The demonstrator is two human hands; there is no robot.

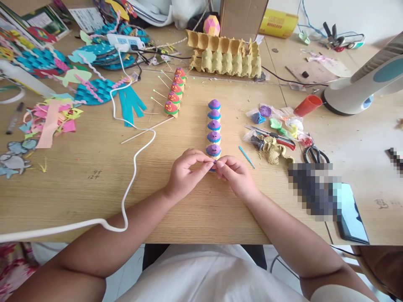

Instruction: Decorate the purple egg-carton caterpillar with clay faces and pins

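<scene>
A row of egg-carton bumps point(214, 125), covered in purple and blue, runs away from me at the middle of the table. At its near end my left hand point(191, 170) and my right hand point(234, 173) meet, thumbs and index fingertips pinched together. A tiny dark bit shows between the fingertips, too small to name. The nearest bump is mostly hidden under the fingers. Further left stands a second row of bumps point(175, 93) in red and green with smiling faces, with pins sticking out on its left side.
A white cable point(134, 167) snakes across the left side. Coloured clay packets point(276, 123), a cutter point(280, 140), scissors point(315, 155) and a phone point(351, 213) lie at right. A blue tool point(246, 157) is near my right hand. Egg cartons point(228, 61) stand behind.
</scene>
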